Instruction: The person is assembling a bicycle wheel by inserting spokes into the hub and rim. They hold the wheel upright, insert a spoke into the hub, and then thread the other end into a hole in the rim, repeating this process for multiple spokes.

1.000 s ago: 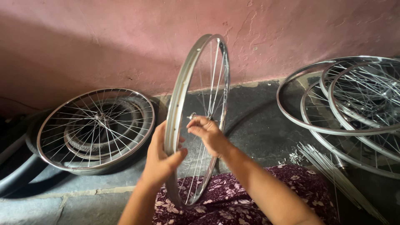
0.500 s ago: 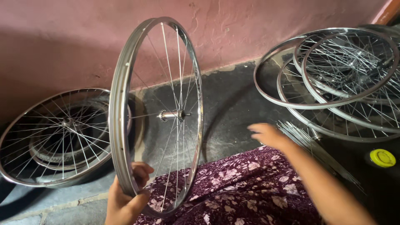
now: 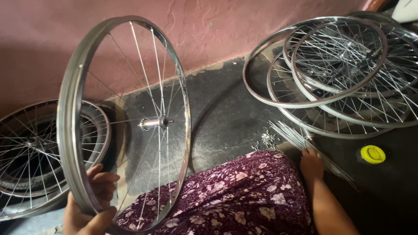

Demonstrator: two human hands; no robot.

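Upright bicycle wheel (image 3: 126,122) at left centre, steel rim on edge, lower arc resting against a lap covered in maroon floral cloth (image 3: 235,196). Only part of the spokes fitted, thin and widely spaced, running from rim to a bright metal hub (image 3: 152,123) at the middle. Left hand (image 3: 93,204) wrapped around the lower left of the rim, fingers curled over the outer edge, thumb underneath, steadying the wheel. Right hand (image 3: 311,164) stretched out to the right, palm down, fingers resting on a bundle of loose spokes (image 3: 305,146) lying on the dark floor; whether closed on any spoke, impossible to tell. Small scatter of spoke nipples (image 3: 266,139) just beside the bundle. Near the bundle, further right, a yellow round lid (image 3: 372,154). Beyond, a stack of finished wheels (image 3: 339,69) overlapping and leaning against the pink wall (image 3: 209,30). At far left, another wheel (image 3: 39,152) lying flat.
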